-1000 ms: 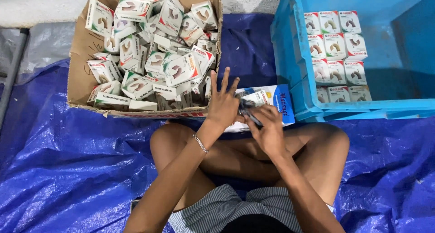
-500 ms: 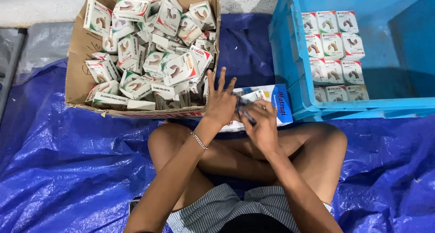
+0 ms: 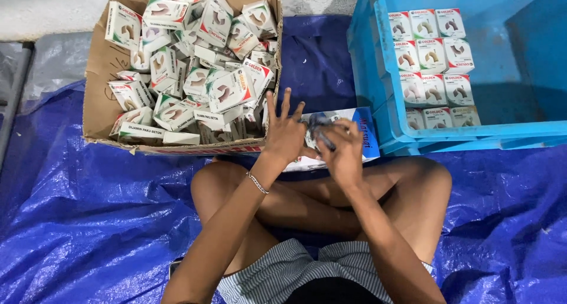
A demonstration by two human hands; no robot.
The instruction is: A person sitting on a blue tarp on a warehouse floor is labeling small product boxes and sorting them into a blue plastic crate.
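I sit cross-legged on a blue tarp. My left hand [image 3: 285,132] has its fingers spread and rests against a small dark metal part [image 3: 319,128] that my right hand [image 3: 342,150] pinches. Both hands hover over a flat white-and-blue carton [image 3: 361,132] lying in front of my knees. A cardboard box [image 3: 103,73] full of several small white product boxes [image 3: 227,88] stands just left of my hands. On the right, a blue plastic crate [image 3: 378,91] holds neat rows of the same small boxes [image 3: 431,53].
The blue tarp [image 3: 88,221] covers the floor all around me. Grey sheeting [image 3: 44,62] and a pale floor lie beyond the cardboard box at the upper left. Much of the blue crate's bottom [image 3: 520,50] is bare.
My hands stay together over the flat carton; the right hand has curled a little more around the small dark part. The boxes have not moved.
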